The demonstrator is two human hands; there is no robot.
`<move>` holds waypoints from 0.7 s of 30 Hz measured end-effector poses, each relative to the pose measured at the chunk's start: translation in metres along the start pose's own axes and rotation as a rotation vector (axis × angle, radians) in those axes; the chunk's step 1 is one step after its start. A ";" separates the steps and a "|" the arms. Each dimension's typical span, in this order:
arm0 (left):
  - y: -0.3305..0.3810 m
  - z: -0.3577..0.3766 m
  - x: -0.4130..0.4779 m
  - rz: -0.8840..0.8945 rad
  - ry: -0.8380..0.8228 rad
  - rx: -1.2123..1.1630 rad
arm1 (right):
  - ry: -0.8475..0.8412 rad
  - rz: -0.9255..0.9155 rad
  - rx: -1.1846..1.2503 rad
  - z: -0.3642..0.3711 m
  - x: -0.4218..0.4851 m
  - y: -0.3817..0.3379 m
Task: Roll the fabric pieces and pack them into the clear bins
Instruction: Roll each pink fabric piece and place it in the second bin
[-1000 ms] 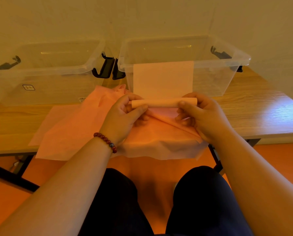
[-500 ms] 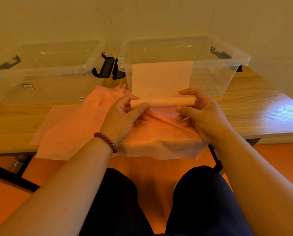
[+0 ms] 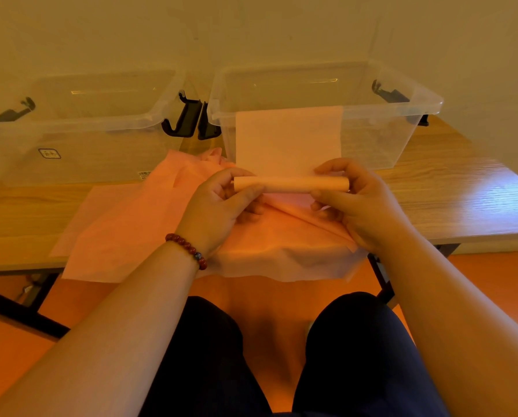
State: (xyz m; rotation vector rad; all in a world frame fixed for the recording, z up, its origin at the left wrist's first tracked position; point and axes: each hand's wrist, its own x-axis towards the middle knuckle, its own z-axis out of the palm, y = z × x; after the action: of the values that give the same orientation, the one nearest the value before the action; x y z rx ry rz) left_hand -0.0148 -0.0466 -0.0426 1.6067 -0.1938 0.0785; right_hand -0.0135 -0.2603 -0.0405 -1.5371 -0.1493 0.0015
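A pale pink fabric strip (image 3: 287, 139) hangs over the front rim of the right clear bin (image 3: 402, 139). Its lower end is wound into a tight roll (image 3: 290, 184), held level just above the table. My left hand (image 3: 221, 206) pinches the roll's left end and my right hand (image 3: 354, 200) pinches its right end, thumbs under and fingers curled over. Several loose pink fabric sheets (image 3: 125, 230) lie spread on the table beneath my hands. The left clear bin (image 3: 80, 124) stands beside the right one; both look empty inside.
The wooden table (image 3: 462, 194) has bare surface at the right of the bins. Black latches (image 3: 188, 118) stick out between the two bins. A wall stands right behind them. The loose sheets overhang the table's front edge above my knees (image 3: 281, 356).
The roll has climbed slightly up the hanging strip and grown a little thicker, so the flat part is shorter. My right fingers have shifted over the top of the roll.
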 end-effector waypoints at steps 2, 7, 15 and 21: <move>0.000 0.000 0.000 0.004 -0.010 -0.024 | 0.027 -0.007 -0.006 0.001 0.000 0.001; 0.001 0.000 0.000 -0.004 -0.016 0.023 | 0.023 0.011 0.075 0.002 0.000 -0.002; 0.002 0.001 0.000 -0.004 -0.013 -0.008 | 0.034 -0.015 0.048 0.001 -0.002 -0.001; 0.002 0.002 -0.001 0.004 -0.012 0.015 | 0.041 -0.012 0.047 0.001 -0.001 -0.001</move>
State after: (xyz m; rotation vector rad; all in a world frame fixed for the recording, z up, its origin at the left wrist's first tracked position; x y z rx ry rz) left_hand -0.0165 -0.0483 -0.0410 1.6218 -0.2067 0.0738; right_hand -0.0147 -0.2594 -0.0400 -1.4887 -0.1249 -0.0359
